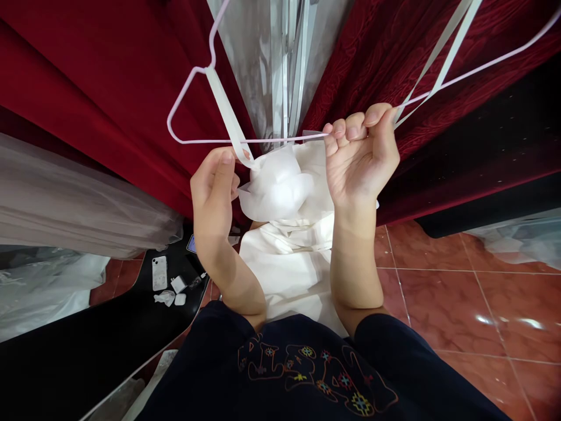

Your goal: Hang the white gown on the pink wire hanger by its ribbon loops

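Observation:
A thin white wire hanger (184, 93) is held up in front of me, its lower bar running across the middle. My right hand (362, 155) is closed on that bar and on white ribbon straps (442, 55) that rise to the upper right. My left hand (214, 187) is closed on a white ribbon strap (225, 114) looped over the hanger's left shoulder. A white garment (284, 187) bunches between my hands and hangs down toward the floor.
Dark red velvet garments (87, 88) hang left and right, with clear plastic garment covers (263, 64) between them. A black surface (109, 327) at the lower left carries a phone (159, 272) and small white items. Red floor tiles (460, 292) lie to the right.

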Available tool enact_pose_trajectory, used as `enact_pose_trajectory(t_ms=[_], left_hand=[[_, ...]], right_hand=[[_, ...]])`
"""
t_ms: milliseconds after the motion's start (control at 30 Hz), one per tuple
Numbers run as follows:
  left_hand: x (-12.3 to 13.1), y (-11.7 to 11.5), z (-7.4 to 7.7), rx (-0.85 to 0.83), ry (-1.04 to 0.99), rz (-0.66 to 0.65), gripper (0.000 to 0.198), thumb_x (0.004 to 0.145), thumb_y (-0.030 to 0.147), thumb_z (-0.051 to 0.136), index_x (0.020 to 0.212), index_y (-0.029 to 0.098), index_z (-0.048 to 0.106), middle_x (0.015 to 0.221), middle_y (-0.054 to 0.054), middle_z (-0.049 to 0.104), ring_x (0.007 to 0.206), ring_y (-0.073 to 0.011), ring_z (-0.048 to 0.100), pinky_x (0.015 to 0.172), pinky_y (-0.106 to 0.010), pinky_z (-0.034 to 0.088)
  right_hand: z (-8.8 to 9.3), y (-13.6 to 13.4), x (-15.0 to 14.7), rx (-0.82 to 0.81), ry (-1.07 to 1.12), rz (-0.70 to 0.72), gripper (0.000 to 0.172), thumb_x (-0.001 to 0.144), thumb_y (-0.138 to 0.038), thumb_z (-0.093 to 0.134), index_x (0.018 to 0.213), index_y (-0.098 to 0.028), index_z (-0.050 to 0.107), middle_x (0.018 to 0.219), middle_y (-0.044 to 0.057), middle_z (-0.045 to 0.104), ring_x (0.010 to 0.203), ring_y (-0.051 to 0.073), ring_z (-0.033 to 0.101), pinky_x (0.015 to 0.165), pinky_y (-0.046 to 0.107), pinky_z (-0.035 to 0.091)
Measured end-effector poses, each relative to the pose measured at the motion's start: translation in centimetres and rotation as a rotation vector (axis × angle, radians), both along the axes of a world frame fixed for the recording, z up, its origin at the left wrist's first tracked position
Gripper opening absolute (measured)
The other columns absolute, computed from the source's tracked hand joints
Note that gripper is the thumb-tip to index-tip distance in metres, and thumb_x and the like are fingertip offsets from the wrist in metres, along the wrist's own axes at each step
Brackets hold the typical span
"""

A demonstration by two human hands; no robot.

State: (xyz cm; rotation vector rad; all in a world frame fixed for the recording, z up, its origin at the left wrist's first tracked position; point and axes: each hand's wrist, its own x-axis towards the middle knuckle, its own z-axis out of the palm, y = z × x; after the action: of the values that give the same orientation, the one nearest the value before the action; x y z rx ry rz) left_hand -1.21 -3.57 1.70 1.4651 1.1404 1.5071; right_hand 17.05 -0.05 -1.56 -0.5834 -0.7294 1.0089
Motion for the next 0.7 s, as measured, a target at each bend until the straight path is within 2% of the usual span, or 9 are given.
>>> enact_pose_trajectory(t_ms=[67,133,267,333,367,467,567,633,700], left_hand=[[0.0,-0.4,0.7,0.011,-0.040,-0.026,0.035,0.096,0.044,0.050,0.080,0.021,0.070,0.067,-0.006,0.051,0.049,-0.0118,0.031,0.045,-0.031,0.017],[0.0,-0.3,1.6,0.010,-0.160,-0.091,0.031,0.096,0.042,0.051,0.080,0.021,0.068,0.080,-0.008,0.059,0.049,-0.0111,0.031,0.043,-0.030,0.016],[-0.7,0.8,3.9,0.032,-0.436,-0.209,0.043,0.097,0.049,0.044,0.095,0.016,0.072,0.103,-0.010,0.064,0.050,-0.0090,0.030,0.036,-0.027,0.014],[-1.1,1.3,4.6,0.029,-0.471,-0.183,0.048,0.100,0.046,0.036,0.099,0.015,0.072,0.117,-0.009,0.064,0.053,-0.0097,0.035,0.036,-0.027,0.018],[-1.3,1.5,4.6,0.050,-0.474,-0.130,0.047,0.101,0.045,0.035,0.100,0.016,0.072,0.122,-0.007,0.063,0.056,-0.0108,0.040,0.038,-0.027,0.022],[-1.2,1.8,3.6,0.181,-0.459,0.106,0.030,0.097,0.040,0.048,0.103,0.021,0.071,0.125,-0.003,0.063,0.079,-0.0166,0.054,0.047,-0.026,0.032],[-1.0,2.0,1.9,0.171,-0.411,0.191,0.022,0.093,0.036,0.052,0.106,0.029,0.068,0.130,0.001,0.060,0.102,-0.0236,0.058,0.053,-0.027,0.036],[-0.9,2.3,0.8,0.164,-0.409,0.241,0.020,0.092,0.037,0.053,0.108,0.032,0.065,0.136,0.004,0.055,0.104,-0.0235,0.058,0.055,-0.027,0.037],[-0.7,2.6,-0.2,0.172,-0.433,0.319,0.022,0.090,0.034,0.060,0.112,0.034,0.060,0.140,0.004,0.050,0.096,-0.0186,0.059,0.055,-0.026,0.036]], right_hand=[[0.0,0.0,0.3,0.013,0.009,0.022,0.031,0.087,-0.056,0.045,0.078,-0.026,0.042,0.071,0.001,0.044,0.079,0.012,0.051,0.101,0.037,0.049],[-0.1,0.2,0.5,0.019,0.029,0.056,0.025,0.087,-0.051,0.047,0.078,-0.027,0.044,0.071,0.001,0.044,0.078,0.012,0.050,0.101,0.034,0.049],[-0.8,0.7,0.3,0.006,0.055,0.001,0.029,0.088,-0.052,0.043,0.078,-0.024,0.042,0.067,0.000,0.039,0.072,0.011,0.050,0.095,0.035,0.054],[-1.1,0.9,0.1,0.023,0.081,0.006,0.033,0.089,-0.054,0.039,0.078,-0.023,0.041,0.067,0.000,0.037,0.070,0.010,0.051,0.093,0.035,0.055],[-1.3,1.0,-0.1,0.036,0.090,0.029,0.032,0.089,-0.053,0.039,0.078,-0.022,0.041,0.067,0.000,0.037,0.070,0.009,0.051,0.093,0.034,0.054],[-1.5,0.9,-0.3,0.076,0.086,0.063,0.031,0.089,-0.052,0.040,0.078,-0.022,0.042,0.069,-0.001,0.038,0.074,0.008,0.053,0.096,0.034,0.052],[-1.2,0.7,-0.2,0.075,0.080,0.047,0.031,0.089,-0.051,0.039,0.078,-0.023,0.041,0.069,0.000,0.037,0.074,0.009,0.053,0.098,0.035,0.052],[-0.8,0.4,-0.1,0.045,0.079,0.038,0.030,0.088,-0.051,0.041,0.078,-0.023,0.040,0.068,-0.001,0.036,0.074,0.010,0.053,0.100,0.037,0.051],[-0.5,0.2,-0.1,0.010,0.058,0.043,0.026,0.087,-0.049,0.043,0.079,-0.025,0.040,0.069,0.000,0.038,0.076,0.011,0.052,0.103,0.038,0.050]])
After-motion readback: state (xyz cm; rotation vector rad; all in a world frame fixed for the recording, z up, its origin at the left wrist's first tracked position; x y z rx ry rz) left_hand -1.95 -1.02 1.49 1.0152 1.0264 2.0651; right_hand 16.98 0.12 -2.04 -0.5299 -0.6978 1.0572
